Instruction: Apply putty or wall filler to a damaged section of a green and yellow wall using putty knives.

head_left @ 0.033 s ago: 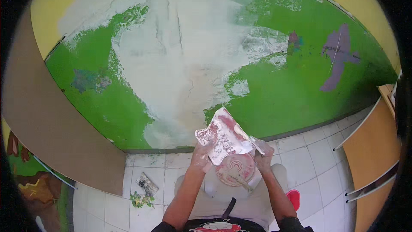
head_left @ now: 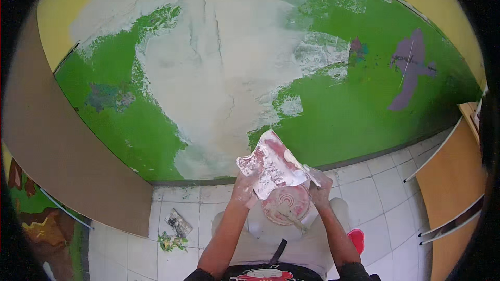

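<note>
My left hand [head_left: 243, 190] is closed on the lower left edge of a reddish board [head_left: 276, 162] thickly smeared with white filler paste. Closed as well, my right hand [head_left: 320, 191] grips a putty knife [head_left: 312, 175]; its paste-coated blade meets the board's right corner. Both hands are dusted with white. Below the board, between my knees, is a round pinkish lid [head_left: 285, 200] with concentric rings, and a stick-like tool [head_left: 292, 217] lies across it. Ahead stands a green wall [head_left: 333, 119] with a broad, cracked patch of whitish filler [head_left: 192, 88].
A brown panel [head_left: 78, 140] leans along the left. Wooden furniture with metal legs [head_left: 448, 171] stands at the right. On the white tiled floor [head_left: 364, 198] lie a crumpled packet [head_left: 178, 222], green-yellow scraps [head_left: 171, 242] and a red object [head_left: 356, 241] beside my right leg.
</note>
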`<control>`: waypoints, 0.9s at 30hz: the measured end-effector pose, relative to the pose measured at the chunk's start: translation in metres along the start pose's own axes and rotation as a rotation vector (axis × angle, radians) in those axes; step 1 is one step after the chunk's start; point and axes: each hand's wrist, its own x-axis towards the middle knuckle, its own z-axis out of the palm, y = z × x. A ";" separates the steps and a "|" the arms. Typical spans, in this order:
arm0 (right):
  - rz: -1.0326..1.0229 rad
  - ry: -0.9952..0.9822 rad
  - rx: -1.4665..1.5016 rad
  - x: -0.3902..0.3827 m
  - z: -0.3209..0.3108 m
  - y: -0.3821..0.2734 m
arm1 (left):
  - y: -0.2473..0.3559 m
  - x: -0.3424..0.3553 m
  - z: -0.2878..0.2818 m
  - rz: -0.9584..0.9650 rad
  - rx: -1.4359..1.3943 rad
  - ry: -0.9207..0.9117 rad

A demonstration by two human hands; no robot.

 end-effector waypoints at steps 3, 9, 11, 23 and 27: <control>0.127 0.001 -0.002 -0.013 0.006 0.019 | 0.004 0.000 0.000 0.011 -0.039 0.016; 0.725 0.336 0.498 -0.019 -0.022 0.044 | 0.012 0.000 -0.023 0.090 -0.001 0.095; 0.374 0.004 0.478 -0.028 -0.048 0.066 | 0.003 0.006 -0.031 0.096 0.010 0.099; 0.949 0.017 0.634 -0.033 0.011 -0.023 | -0.014 -0.008 -0.013 0.463 1.297 0.118; 1.057 0.134 0.900 -0.005 0.017 -0.069 | -0.017 -0.017 -0.017 0.467 1.483 0.069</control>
